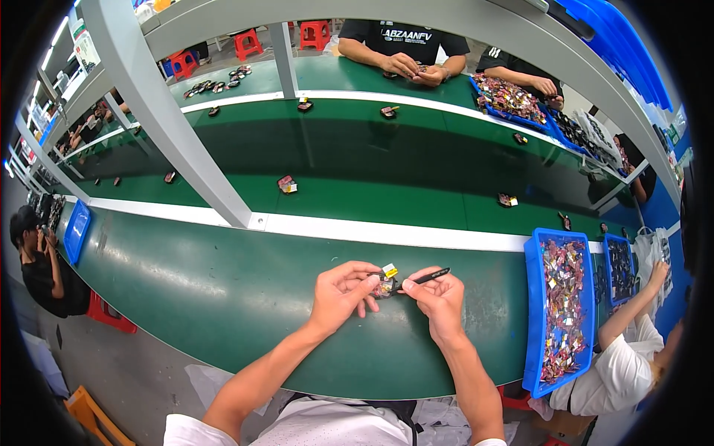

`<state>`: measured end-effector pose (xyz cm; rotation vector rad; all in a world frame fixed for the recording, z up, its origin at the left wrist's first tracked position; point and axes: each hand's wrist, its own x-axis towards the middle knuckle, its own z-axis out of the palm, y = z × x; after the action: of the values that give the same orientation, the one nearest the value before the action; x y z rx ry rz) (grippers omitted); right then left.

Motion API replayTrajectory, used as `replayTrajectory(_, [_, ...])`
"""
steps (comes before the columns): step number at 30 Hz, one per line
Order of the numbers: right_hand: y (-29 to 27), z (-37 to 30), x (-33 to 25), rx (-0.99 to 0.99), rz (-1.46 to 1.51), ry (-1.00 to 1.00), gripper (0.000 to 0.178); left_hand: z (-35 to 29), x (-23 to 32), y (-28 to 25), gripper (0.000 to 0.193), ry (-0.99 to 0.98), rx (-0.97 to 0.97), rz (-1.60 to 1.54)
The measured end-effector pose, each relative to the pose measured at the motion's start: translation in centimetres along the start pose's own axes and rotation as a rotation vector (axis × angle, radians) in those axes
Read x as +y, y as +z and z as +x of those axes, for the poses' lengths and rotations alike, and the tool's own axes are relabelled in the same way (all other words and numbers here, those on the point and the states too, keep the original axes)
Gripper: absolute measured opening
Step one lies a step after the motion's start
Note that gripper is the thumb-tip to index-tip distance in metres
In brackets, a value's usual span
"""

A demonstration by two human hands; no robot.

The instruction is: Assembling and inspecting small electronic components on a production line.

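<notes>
My left hand is closed on a small black electronic part with pinkish wiring and a white and yellow label standing up from it. Between the thumb and fingers of my right hand is a pair of slim black tweezers. Their tips reach into the part, and the exact contact is too small to make out. Both hands are above the green worktop, near its middle.
A blue tray heaped with small wired parts stands to my right. Beyond the white rail, similar parts lie on a green conveyor belt. A grey post rises at left. Other people sit across and to the right.
</notes>
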<state>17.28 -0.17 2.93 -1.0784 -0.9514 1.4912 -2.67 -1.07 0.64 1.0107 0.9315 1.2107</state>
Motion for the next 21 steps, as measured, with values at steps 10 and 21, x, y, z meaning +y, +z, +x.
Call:
replayTrajectory(10, [-0.2,-0.3,1.0,-0.032,-0.165,-0.283,0.014,0.0,0.0,0.3,0.027,-0.017,-0.02,-0.067])
replayTrajectory(21, [0.2,-0.5,0.7,-0.004,-0.225,-0.299,0.013,0.2,0.1,0.0,0.025,-0.019,0.014,-0.059])
